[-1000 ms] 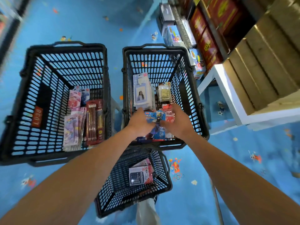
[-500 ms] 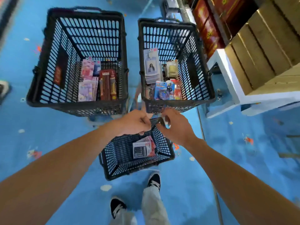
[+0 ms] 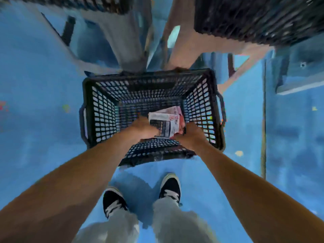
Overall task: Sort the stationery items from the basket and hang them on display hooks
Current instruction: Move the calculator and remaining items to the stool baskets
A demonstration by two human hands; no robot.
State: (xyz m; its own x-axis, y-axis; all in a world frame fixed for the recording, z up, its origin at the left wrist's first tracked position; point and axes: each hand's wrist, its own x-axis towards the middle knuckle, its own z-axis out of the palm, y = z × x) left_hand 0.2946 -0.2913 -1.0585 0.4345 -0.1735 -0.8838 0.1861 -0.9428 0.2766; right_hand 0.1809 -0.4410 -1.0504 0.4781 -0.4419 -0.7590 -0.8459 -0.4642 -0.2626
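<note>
Though left hand (image 3: 144, 126) and right hand (image 3: 191, 136) flank the calculator pack (image 3: 164, 121) in the basket (image 3: 102, 111), blur hides their grip.

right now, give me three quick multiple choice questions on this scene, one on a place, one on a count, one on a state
1. Where are the calculator packs?
A. in the small basket
B. on a shelf
C. on a hook

2. How many hands reach into that basket?
A. none
B. one
C. two

3. How does the basket stand?
A. upside down
B. upright, opening upward
C. tipped on its side

Answers:
1 A: the packs lie within its mesh walls.
2 C: the left hand and the right hand both meet the packs.
3 B: its rim faces the camera and its inside shows.
</note>
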